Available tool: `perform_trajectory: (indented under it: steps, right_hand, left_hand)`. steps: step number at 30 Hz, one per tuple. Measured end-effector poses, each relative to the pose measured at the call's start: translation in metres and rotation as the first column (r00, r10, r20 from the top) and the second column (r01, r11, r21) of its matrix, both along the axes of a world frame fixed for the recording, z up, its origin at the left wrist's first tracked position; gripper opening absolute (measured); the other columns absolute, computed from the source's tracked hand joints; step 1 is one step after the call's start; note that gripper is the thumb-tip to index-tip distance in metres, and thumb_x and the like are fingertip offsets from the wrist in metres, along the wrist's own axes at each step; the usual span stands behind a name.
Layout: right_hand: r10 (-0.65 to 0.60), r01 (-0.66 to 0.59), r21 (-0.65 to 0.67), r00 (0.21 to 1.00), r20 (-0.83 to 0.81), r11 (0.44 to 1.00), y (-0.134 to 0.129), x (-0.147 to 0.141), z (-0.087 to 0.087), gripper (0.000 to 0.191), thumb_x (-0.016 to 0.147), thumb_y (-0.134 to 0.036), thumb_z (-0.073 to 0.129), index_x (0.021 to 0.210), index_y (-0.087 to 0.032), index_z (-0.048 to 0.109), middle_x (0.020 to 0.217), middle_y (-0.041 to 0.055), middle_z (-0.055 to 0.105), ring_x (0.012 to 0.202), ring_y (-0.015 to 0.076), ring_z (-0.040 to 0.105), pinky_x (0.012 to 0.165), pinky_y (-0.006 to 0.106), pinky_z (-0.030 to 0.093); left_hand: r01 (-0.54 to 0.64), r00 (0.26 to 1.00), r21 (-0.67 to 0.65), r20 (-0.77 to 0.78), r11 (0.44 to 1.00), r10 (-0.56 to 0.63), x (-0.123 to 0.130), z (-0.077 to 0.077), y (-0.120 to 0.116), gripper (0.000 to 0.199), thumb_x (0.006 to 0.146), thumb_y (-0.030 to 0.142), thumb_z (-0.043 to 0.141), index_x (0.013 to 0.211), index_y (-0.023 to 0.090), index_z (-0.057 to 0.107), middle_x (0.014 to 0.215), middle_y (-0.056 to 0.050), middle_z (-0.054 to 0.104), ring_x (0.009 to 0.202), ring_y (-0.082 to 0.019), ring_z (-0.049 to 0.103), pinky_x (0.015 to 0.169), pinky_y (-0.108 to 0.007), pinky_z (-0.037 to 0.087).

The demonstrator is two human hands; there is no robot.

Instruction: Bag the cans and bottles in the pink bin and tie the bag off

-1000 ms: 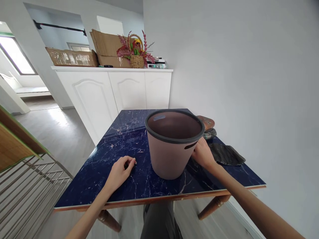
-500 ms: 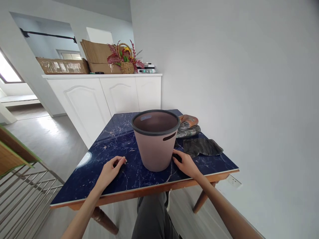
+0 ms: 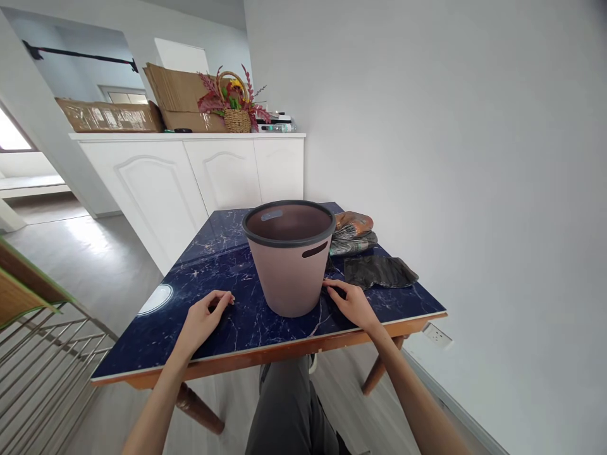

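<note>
A pinkish-mauve trash bin (image 3: 288, 278) with a dark grey rim stands upright on the dark blue marbled table (image 3: 208, 253). One slot handle shows below the rim, and a small label sticks to the inner wall. To its left, my left hand (image 3: 205, 317) rests on the tabletop, fingers curled in and thumb tip against them, holding nothing. By the bin's lower right side lies my right hand (image 3: 351, 304), loosely bent with index finger and thumb apart. Its fingertips are close to the bin; whether they touch it I cannot tell.
A folded black plastic bag (image 3: 380, 272) lies at the table's right, in front of an orange and grey plastic package (image 3: 353, 234). Behind are a white cabinet (image 3: 232, 170), cardboard boxes (image 3: 177, 98) and a flower basket (image 3: 237, 120). A metal rack (image 3: 52, 360) stands at left.
The whole view has shifted slightly, so everything sits a little higher and further left. My right index finger has straightened a little toward the bin; my left hand stays much the same.
</note>
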State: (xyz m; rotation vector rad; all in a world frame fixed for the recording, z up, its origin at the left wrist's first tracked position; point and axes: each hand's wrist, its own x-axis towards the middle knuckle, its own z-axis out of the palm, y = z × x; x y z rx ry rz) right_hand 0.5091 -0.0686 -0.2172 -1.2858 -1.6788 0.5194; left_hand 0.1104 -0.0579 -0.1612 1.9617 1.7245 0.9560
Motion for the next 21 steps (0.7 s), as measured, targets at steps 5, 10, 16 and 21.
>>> perform_trajectory:
  steps: [5,10,16,21]
  right_hand:
    - [0.006,-0.006,0.01,1.0,-0.004,1.0,-0.0002,-0.0009,0.0022,0.033,0.102,-0.037,0.054,0.119,-0.029,0.081,0.128,0.0018,0.081,0.123,0.0268,0.076,0.111,0.041,0.056]
    - [0.003,-0.003,0.017,1.0,-0.01,1.0,0.0,-0.0017,0.0036,0.032,0.101,-0.036,0.054,0.117,-0.029,0.081,0.126,0.0013,0.082,0.123,0.0265,0.075,0.11,0.04,0.057]
    - [0.003,-0.003,0.011,1.0,-0.014,1.0,-0.0012,-0.0015,0.0054,0.033,0.102,-0.036,0.053,0.116,-0.028,0.081,0.125,0.0019,0.082,0.122,0.0268,0.076,0.109,0.04,0.057]
    - [0.003,-0.003,0.013,1.0,-0.011,1.0,-0.0013,-0.0012,0.0058,0.032,0.102,-0.036,0.053,0.115,-0.027,0.081,0.124,0.0025,0.082,0.121,0.0271,0.076,0.108,0.04,0.057]
  left_hand:
    - [-0.002,1.0,0.014,-0.001,1.0,0.002,0.0015,0.0033,-0.0021,0.058,0.092,0.078,0.052,0.092,0.025,0.076,0.091,-0.003,0.081,0.081,-0.024,0.07,0.077,-0.031,0.051]
    - [0.005,1.0,0.038,-0.012,0.999,-0.005,0.0007,0.004,-0.0012,0.059,0.092,0.079,0.052,0.09,0.025,0.077,0.09,-0.003,0.081,0.079,-0.024,0.07,0.073,-0.031,0.053]
    - [0.001,1.0,0.029,-0.01,1.0,-0.001,0.0002,0.0035,-0.0008,0.059,0.092,0.079,0.052,0.091,0.025,0.077,0.092,-0.004,0.081,0.08,-0.024,0.071,0.073,-0.03,0.053]
    - [0.005,1.0,0.021,-0.007,1.0,-0.005,0.0013,0.0049,-0.0025,0.058,0.092,0.078,0.052,0.092,0.025,0.077,0.093,-0.004,0.081,0.082,-0.025,0.071,0.075,-0.03,0.053]
